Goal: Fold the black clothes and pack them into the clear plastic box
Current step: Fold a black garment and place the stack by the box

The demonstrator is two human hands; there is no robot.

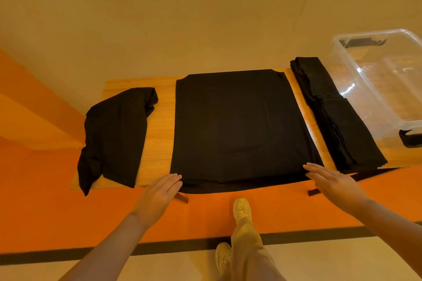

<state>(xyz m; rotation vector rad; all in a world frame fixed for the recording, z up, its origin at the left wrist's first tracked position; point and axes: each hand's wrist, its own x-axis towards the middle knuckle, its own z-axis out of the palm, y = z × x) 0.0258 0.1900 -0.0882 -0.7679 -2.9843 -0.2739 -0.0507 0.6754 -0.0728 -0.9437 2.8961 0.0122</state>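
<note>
I am resting my left hand and right hand flat, grip apart, at the near corners of the spread black garment on the counter, likely steadying it to fold. I am counting one crumpled garment left, one folded stack right, beside one seemingly empty clear box.

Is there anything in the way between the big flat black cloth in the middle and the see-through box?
Yes. A folded pile of black clothes lies on the wooden table, between the flat black cloth and the clear plastic box. The cloth would likely have to be lifted over it.
</note>
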